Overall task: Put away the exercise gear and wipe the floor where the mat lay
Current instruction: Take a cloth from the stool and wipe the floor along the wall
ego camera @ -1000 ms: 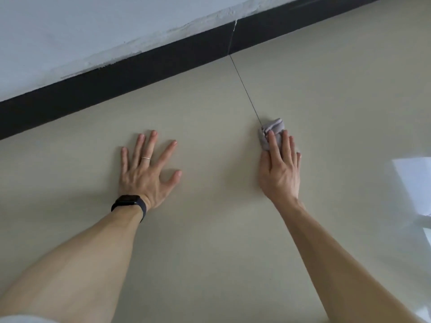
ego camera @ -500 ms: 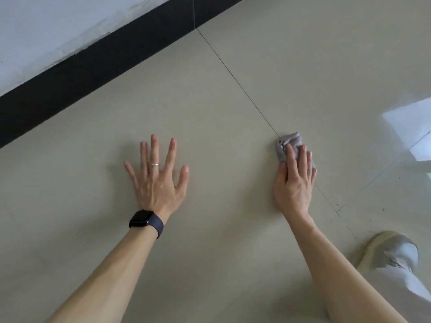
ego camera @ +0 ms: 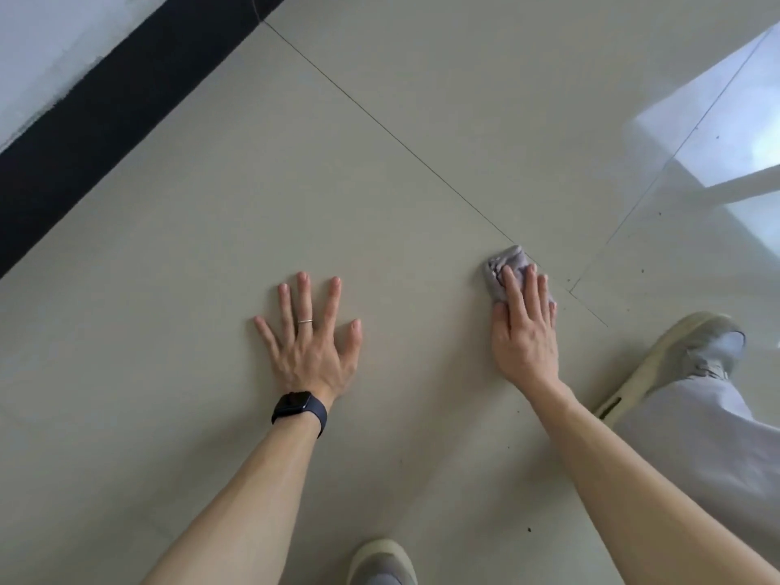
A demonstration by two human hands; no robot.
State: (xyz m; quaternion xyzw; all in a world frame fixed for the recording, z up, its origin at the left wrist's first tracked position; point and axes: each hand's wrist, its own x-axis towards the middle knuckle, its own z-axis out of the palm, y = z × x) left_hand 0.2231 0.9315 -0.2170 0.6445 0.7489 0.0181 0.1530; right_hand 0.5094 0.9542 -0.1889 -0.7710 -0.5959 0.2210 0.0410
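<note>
A small crumpled grey cloth [ego camera: 504,268] lies on the beige tiled floor [ego camera: 337,183], beside a thin tile joint. My right hand [ego camera: 523,331] lies flat on the cloth, fingers together, pressing it onto the floor; most of the cloth is hidden under the fingers. My left hand [ego camera: 310,339] rests flat on the floor to the left, fingers spread, holding nothing. It wears a ring and a dark watch [ego camera: 299,409] on the wrist. No mat or other exercise gear is in view.
A black skirting board [ego camera: 105,120] under a white wall [ego camera: 50,48] runs diagonally at the upper left. My right shoe [ego camera: 675,361] and grey trouser leg [ego camera: 717,449] are at the right, another shoe [ego camera: 382,561] at the bottom edge. Window light reflects off the floor at upper right.
The view has tilted down and back, so both hands sit farther from the wall and my shoes have come into sight. My right hand has slid the cloth back along the tile joint.
</note>
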